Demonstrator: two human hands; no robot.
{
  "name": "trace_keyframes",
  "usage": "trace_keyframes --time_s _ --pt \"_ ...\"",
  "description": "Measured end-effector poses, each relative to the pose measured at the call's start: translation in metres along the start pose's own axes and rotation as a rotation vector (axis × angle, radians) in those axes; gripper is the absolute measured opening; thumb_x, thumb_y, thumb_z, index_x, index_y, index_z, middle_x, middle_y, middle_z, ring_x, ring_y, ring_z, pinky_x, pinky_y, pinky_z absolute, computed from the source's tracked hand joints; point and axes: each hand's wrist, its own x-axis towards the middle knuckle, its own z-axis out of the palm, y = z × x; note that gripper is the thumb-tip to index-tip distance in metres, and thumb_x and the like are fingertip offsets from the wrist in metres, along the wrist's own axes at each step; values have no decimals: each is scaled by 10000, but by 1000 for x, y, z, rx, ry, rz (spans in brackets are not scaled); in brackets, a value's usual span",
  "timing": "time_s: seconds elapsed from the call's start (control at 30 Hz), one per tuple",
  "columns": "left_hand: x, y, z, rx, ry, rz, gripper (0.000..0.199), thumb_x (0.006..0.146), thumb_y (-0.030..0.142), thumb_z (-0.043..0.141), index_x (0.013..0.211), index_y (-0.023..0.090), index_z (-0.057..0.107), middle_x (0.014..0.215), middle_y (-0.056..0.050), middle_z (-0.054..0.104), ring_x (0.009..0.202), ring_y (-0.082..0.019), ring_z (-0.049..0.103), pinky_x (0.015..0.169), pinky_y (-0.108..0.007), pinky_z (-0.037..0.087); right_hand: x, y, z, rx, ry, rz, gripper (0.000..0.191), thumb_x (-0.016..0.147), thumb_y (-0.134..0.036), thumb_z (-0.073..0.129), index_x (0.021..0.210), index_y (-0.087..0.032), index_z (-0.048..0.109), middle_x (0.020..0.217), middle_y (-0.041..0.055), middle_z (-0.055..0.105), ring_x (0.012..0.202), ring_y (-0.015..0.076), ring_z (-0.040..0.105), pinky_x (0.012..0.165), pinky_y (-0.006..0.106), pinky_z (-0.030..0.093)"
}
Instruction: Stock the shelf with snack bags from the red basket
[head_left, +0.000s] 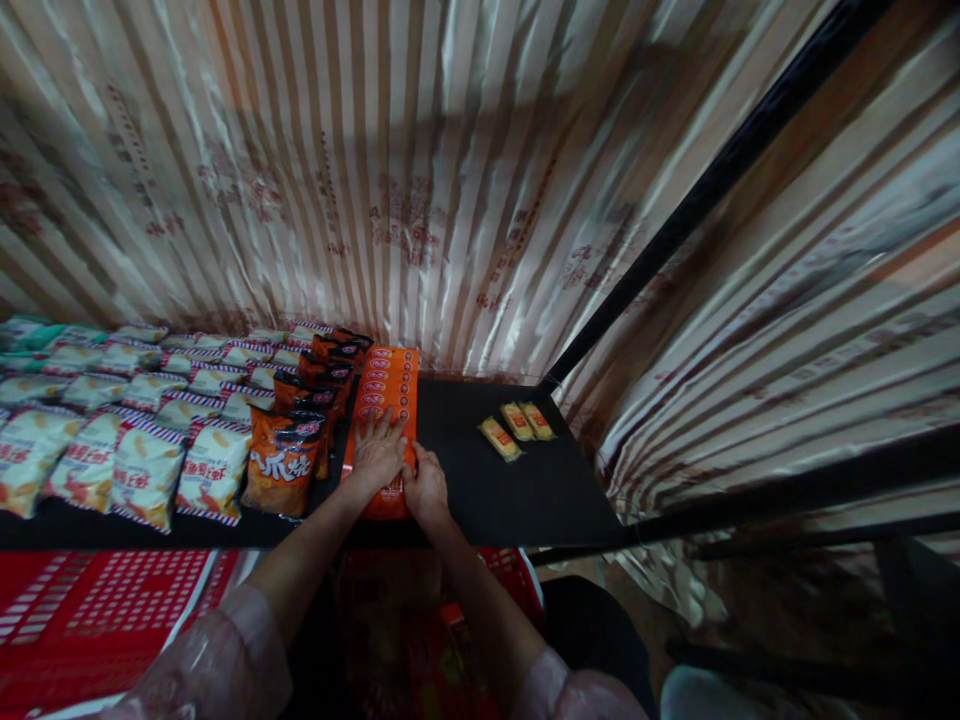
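A long orange box [391, 375] with rows of printed logos lies on the black shelf [487, 500]. My left hand [377, 452] rests flat on its top with the fingers spread. At the box's right side is my right hand [425, 487], its fingers curled against the edge near the front; what they grip, if anything, is hidden. Just left of the box stands a row of orange and black snack bags [285, 460]. Several small yellow wrapped snacks [500, 438] lie on the shelf to the right.
White snack bags with striped edges [148, 470] fill the shelf's left part, with green bags [30, 330] at the far left. Red plastic baskets [112, 600] sit below the front edge. Black metal bars [675, 220] frame the right side, and a pleated curtain [420, 150] hangs behind.
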Motion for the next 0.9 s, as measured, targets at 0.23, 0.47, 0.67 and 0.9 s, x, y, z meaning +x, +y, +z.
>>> trace_keyframes --time_s 0.23,0.47,0.67,0.9 --pt "-1 -1 2 17 42 25 464 872 341 339 1331 287 390 1458 5 287 1367 -284 100 1103 -478 63 -1 0 -1 18 -1 -5 458 805 -181 447 1258 -129 486 1144 117 572 1054 192 534 889 251 412" --pt "1 -4 3 3 63 65 466 867 329 353 1330 294 389 1439 5 331 1362 -279 128 1101 -476 99 -2 -1 -1 -10 -7 -10 464 812 -180 442 1267 -92 474 1129 137 569 1026 199 547 870 251 417" --pt "1 -7 12 47 119 79 466 876 344 338 1338 299 369 1440 6 330 1352 -284 163 1089 -491 123 -4 2 3 -110 29 -37 435 837 -216 418 1263 -152 478 1113 100 574 952 179 567 817 264 435" --pt "1 -10 18 80 200 120 450 875 349 343 1319 305 401 1419 2 368 1338 -293 201 1062 -497 187 -4 14 12 -180 186 -160 354 844 -233 424 1157 -184 580 991 90 587 922 202 522 813 293 433"
